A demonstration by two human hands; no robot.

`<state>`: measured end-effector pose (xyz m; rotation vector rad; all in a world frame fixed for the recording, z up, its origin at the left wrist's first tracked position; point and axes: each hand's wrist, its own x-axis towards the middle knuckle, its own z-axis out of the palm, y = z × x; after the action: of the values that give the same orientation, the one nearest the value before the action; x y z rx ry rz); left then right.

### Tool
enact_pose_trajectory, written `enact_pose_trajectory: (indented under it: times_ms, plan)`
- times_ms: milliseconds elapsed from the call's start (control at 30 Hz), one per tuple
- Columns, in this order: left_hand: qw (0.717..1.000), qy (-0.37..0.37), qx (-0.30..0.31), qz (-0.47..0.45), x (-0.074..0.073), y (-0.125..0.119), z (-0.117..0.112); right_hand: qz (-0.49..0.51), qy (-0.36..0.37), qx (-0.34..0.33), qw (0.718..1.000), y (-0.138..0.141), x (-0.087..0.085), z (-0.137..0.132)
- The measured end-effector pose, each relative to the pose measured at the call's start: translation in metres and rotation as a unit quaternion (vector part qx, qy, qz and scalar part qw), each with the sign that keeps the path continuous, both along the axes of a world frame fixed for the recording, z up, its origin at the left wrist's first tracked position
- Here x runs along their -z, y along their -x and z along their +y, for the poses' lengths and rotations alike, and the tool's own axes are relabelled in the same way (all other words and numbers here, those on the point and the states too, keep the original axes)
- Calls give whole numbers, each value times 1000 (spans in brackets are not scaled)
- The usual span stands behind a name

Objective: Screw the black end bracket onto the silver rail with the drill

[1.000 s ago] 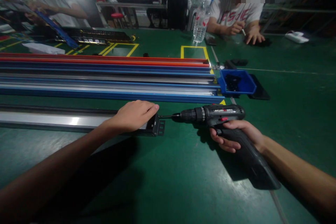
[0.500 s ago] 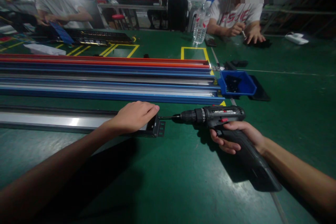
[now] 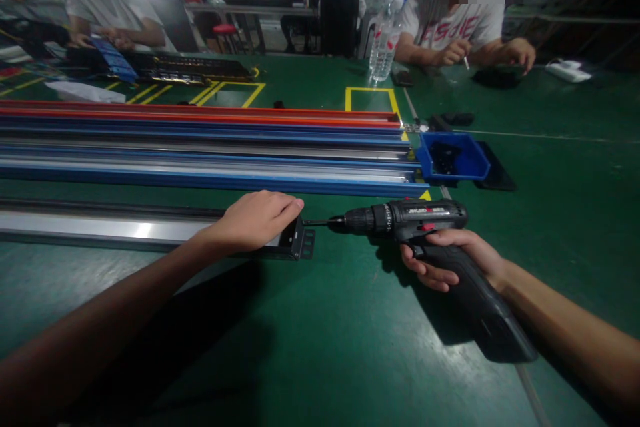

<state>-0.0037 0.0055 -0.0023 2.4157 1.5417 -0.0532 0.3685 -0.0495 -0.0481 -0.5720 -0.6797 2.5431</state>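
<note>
A long black-and-silver metal profile lies across the green table. My left hand is closed over its right end, fingers wrapped over the far side and partly hidden. A black end bracket with slots sticks out from that end. In my right hand is a black cordless drill, gripped by its handle with the index finger near the red switch. The drill points left, and its long thin bit reaches the profile's end plate. Any screw at the tip is too small to make out.
Beyond the profile lie several blue profiles and an orange one. A blue bin with dark small parts stands at their right ends. Water bottles stand farther back. Co-workers sit across the table.
My hands, the drill and the profile stay practically in place. Across the table, a co-worker's hand has lifted off a dark item and moved right.
</note>
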Motion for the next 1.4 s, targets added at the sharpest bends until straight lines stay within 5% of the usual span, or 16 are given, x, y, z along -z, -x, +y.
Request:
enact_pose_trajectory:
  times_ms: [1400]
  plan:
    - [999, -15, 32, 14, 4, 3, 1, -3, 2, 4, 1000, 1, -3, -1]
